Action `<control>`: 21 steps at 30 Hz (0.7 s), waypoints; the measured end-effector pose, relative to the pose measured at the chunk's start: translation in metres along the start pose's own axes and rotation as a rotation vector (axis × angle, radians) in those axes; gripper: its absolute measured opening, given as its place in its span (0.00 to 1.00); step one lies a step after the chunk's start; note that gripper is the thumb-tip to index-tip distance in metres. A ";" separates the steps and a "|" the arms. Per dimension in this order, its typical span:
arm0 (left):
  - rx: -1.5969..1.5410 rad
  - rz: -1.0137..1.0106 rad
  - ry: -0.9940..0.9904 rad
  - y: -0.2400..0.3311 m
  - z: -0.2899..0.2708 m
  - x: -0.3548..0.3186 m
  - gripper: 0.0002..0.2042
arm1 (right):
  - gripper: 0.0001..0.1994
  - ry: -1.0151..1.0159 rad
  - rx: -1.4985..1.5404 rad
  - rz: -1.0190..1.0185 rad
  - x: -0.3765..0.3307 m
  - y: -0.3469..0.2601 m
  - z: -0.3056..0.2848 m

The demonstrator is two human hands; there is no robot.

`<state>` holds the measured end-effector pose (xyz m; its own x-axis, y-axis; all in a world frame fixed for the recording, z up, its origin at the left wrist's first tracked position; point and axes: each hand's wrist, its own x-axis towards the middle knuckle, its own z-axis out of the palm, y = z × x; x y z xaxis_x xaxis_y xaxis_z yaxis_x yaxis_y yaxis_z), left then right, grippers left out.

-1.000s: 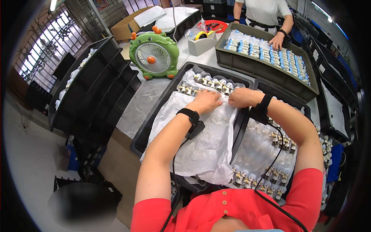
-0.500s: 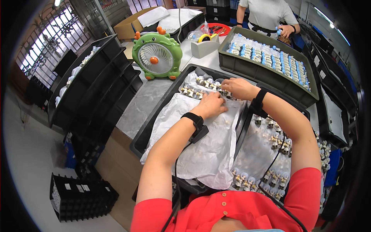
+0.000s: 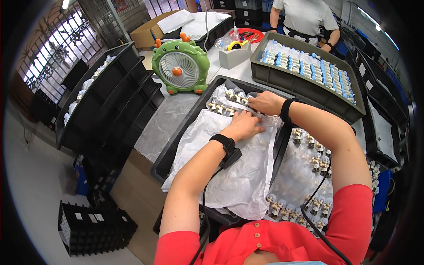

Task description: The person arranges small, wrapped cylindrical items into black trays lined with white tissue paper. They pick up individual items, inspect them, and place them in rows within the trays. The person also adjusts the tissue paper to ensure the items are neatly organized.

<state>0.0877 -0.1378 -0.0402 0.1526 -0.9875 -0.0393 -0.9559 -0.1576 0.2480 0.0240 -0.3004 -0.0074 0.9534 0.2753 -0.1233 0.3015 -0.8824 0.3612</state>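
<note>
In front of me a black tray point(image 3: 179, 152) holds rows of small white-and-dark figurines point(image 3: 217, 107) with pale rounded heads. White wrapping paper point(image 3: 207, 148) covers the near part of the tray. My left hand point(image 3: 244, 126) lies on the paper's far edge, fingers spread, with its fingertips beside the figurines. Just beyond it, my right hand point(image 3: 266, 104) reaches into the far row with fingers bent down and pinched at a figurine; the fingertips are partly hidden. Black bands with small boxes and cables are on my wrists.
A second tray of figurines under clear film point(image 3: 293, 176) lies on the right. Beyond stand a green fan point(image 3: 181, 66), a tape dispenser point(image 3: 234, 54) and an olive crate point(image 3: 304, 84) of blue-and-white pieces. Stacked black trays point(image 3: 110, 97) rise at left. A person point(image 3: 304, 20) stands behind the crate.
My right hand has shifted slightly left along the far row. My left hand stays on the paper, a little to the right. The other person's hand has lowered beside the crate.
</note>
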 end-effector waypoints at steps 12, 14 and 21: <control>0.011 0.038 0.006 0.005 0.008 0.007 0.25 | 0.09 -0.022 -0.028 -0.054 -0.002 0.006 -0.009; 0.028 0.034 -0.008 0.006 0.010 0.008 0.26 | 0.09 0.012 -0.057 -0.055 -0.005 0.006 -0.004; 0.033 -0.005 -0.024 0.011 0.007 0.007 0.27 | 0.09 -0.005 -0.012 -0.044 -0.004 0.010 0.001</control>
<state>0.0765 -0.1461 -0.0442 0.1516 -0.9864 -0.0641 -0.9630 -0.1620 0.2153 0.0235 -0.3106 -0.0040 0.9391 0.3121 -0.1437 0.3435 -0.8647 0.3664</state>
